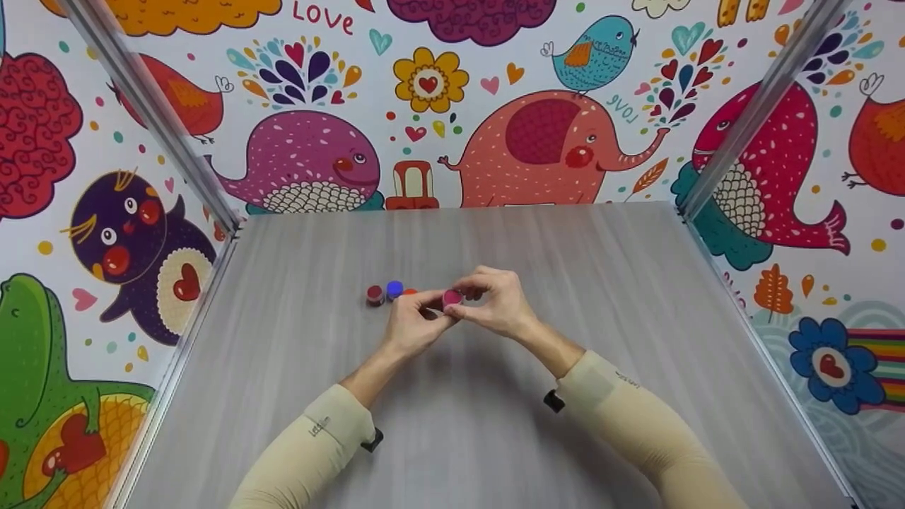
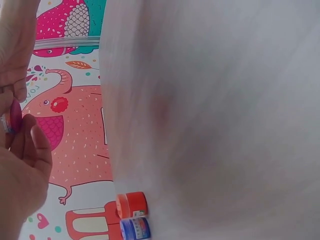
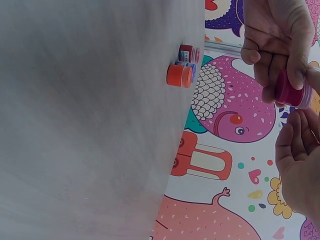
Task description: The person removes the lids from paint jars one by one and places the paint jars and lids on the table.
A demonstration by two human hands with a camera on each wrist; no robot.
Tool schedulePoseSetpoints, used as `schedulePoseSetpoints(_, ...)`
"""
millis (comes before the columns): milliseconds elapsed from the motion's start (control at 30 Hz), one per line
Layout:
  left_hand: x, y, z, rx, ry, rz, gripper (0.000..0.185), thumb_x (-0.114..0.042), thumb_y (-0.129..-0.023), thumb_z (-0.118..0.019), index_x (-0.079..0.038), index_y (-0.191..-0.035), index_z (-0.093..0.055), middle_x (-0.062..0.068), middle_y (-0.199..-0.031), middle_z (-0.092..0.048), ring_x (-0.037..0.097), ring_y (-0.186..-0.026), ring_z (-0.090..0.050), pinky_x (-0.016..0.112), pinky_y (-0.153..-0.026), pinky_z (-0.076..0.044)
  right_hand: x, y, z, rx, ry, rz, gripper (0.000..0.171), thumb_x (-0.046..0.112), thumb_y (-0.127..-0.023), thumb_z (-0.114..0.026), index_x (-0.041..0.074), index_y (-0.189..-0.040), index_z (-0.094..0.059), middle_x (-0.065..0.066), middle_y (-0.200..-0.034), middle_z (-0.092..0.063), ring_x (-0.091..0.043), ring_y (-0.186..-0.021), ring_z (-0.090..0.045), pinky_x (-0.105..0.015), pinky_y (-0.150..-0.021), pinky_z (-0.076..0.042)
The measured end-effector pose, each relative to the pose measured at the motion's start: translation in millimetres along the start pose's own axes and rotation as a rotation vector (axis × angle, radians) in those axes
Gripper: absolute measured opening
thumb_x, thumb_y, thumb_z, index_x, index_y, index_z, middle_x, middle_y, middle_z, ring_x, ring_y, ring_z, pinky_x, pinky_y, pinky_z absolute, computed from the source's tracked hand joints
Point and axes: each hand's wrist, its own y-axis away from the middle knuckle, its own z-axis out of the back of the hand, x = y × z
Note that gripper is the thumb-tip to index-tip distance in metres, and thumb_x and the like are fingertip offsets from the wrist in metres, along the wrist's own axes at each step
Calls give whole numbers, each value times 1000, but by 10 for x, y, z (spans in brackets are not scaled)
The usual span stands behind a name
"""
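A small magenta paint jar [image 1: 452,299] is held above the table between both hands. My left hand [image 1: 416,324] grips the coloured body, as the right wrist view shows with the jar [image 3: 291,91] between thumb and fingers. My right hand [image 1: 500,300] pinches the jar's other end, at the pale rim; whether a lid is on it I cannot tell. Just beyond my left hand stand a dark red jar [image 1: 375,295], a blue jar [image 1: 394,288] and an orange jar [image 3: 178,76]. In the head view, the left hand partly covers the orange one.
The grey wood-look table [image 1: 601,283] spreads out around the arms. Metal frame posts [image 1: 159,113] rise at its back corners. Behind it stands a wall [image 1: 424,152] printed with cartoon animals. Each sleeve carries a small black wrist device [image 1: 554,401].
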Motion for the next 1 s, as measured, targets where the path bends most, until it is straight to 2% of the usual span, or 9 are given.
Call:
schedulePoseSetpoints(433, 0, 1, -7, 3, -11, -43, 22, -9, -91, -90, -9, -113, -89, 10, -95, -88, 6, -79, -75, 31, -72, -64, -35, -20, -25, 11, -40, 65, 22, 22, -89, -93, 8, -106, -88, -9, -95, -81, -25, -83, -75, -37, -74, -63)
schedulePoseSetpoints(700, 19, 1, -24, 5, 3, -58, 23, -7, -91, -88, -10, -114, -89, 9, -96, -88, 6, -83, -77, 28, -74, -65, -37, -11, -33, 18, -44, 76, 20, 16, -88, -88, 11, -108, -89, -8, -96, -80, -29, -83, -73, -39, -73, -60)
schedulePoseSetpoints(833, 25, 2, -32, 14, 11, -69, 21, -7, -91, -87, -8, -112, -89, 11, -96, -88, 8, -82, -77, 33, -74, -67, -26, -9, -27, 29, -51, 78, 21, 15, -88, -87, 12, -108, -89, -8, -98, -80, -25, -83, -72, -41, -72, -59)
schedulePoseSetpoints(1000, 20, 5, -33, 27, 22, -64, 18, -7, -93, -87, -7, -111, -88, 12, -97, -88, 12, -85, -80, 31, -75, -67, -14, -13, -18, 48, -42, 68, 22, 15, -88, -85, 12, -109, -88, -8, -100, -80, -18, -85, -68, -39, -72, -58)
